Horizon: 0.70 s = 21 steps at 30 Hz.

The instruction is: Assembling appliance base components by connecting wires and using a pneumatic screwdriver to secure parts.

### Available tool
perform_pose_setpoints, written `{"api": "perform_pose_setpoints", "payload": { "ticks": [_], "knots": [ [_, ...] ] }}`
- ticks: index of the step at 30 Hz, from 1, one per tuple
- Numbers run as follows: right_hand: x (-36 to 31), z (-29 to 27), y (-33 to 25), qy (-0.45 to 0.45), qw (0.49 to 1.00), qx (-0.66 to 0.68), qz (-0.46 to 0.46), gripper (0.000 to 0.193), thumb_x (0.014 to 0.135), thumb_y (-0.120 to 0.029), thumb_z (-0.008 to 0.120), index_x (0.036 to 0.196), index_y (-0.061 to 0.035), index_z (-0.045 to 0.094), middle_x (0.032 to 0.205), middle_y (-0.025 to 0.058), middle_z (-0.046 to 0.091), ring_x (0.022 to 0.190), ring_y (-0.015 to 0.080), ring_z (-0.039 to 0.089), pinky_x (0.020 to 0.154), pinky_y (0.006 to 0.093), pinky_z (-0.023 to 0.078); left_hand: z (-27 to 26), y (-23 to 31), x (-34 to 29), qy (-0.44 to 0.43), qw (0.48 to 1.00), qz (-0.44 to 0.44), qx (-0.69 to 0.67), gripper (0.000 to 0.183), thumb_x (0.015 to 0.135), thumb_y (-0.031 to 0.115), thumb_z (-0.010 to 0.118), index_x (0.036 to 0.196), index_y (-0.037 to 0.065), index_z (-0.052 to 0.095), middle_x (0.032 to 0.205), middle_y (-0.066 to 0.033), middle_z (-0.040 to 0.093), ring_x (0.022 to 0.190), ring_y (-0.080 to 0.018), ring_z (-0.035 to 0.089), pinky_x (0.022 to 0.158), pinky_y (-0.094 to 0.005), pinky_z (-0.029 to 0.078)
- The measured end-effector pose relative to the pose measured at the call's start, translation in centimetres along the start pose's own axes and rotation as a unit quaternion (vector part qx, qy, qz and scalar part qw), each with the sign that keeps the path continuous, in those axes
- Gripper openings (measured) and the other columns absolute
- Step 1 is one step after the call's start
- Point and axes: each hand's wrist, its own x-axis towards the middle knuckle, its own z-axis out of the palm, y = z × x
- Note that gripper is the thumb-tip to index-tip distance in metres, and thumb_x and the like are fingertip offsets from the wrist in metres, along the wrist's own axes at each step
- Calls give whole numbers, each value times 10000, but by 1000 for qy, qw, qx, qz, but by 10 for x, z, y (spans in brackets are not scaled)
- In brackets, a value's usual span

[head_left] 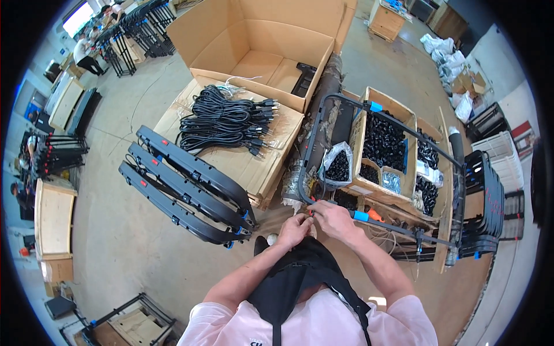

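A black tubular frame (315, 135) with blue sleeves lies across the bench, its near corner right in front of me. At that corner my left hand (293, 230) is closed in a pinch, fingertips by the tube end. My right hand (336, 221) is closed beside it, its fingertips almost meeting the left ones. A small red spot shows between them; what the fingers hold is too small and covered to make out. Just beyond the hands are a clear bag of small black parts (337, 167) and a wooden box (358, 144) with heaps of black parts (384, 138).
Left of me stand several curved black covers (184, 184) with red switches. Behind them, bundled black power cords (222, 118) lie on stacked cardboard (271, 167), before a large open carton (259, 34). More finished frames (482, 202) stand at the right. People work at the far left.
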Motion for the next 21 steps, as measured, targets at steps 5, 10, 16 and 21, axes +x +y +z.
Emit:
{"api": "perform_pose_setpoints", "payload": {
  "ticks": [5, 10, 16, 21],
  "knots": [
    [41, 7, -2, -222, 947, -204, -114, 309, 880, -100, 658, 1183, -46, 686, 1189, 146, 710, 1097, 360, 711, 915, 463, 583, -3, -8, -8, 40, 996, 74, 23, 237, 1071, 244, 596, 1066, 19, 668, 835, -61, 688, 750, -146, 629, 698, -343, 511],
    [50, -5, -6, -198, 924, -214, -248, 248, 879, -141, 694, 1091, -16, 665, 1082, 166, 691, 1090, 365, 675, 963, 462, 546, -17, -9, -10, 10, 995, 81, 55, 288, 1031, 246, 603, 1206, 28, 668, 1045, -210, 720, 1001, -368, 696, 888, -463, 534],
    [41, -17, 4, -199, 960, -121, -159, 177, 923, -153, 704, 1024, -18, 653, 1065, 173, 690, 1080, 387, 673, 908, 487, 552, -20, -11, -7, 9, 992, 110, 55, 264, 1050, 232, 600, 1162, 14, 695, 872, -64, 668, 810, -175, 612, 767, -375, 517],
    [39, -14, 8, -159, 969, -81, -171, 156, 887, -117, 722, 1015, -40, 678, 1027, 140, 690, 1034, 359, 679, 867, 470, 554, -24, -4, -8, -34, 999, 25, -24, 279, 1044, 243, 613, 1169, 13, 708, 893, -49, 684, 823, -163, 611, 792, -362, 522]
  ]
}}
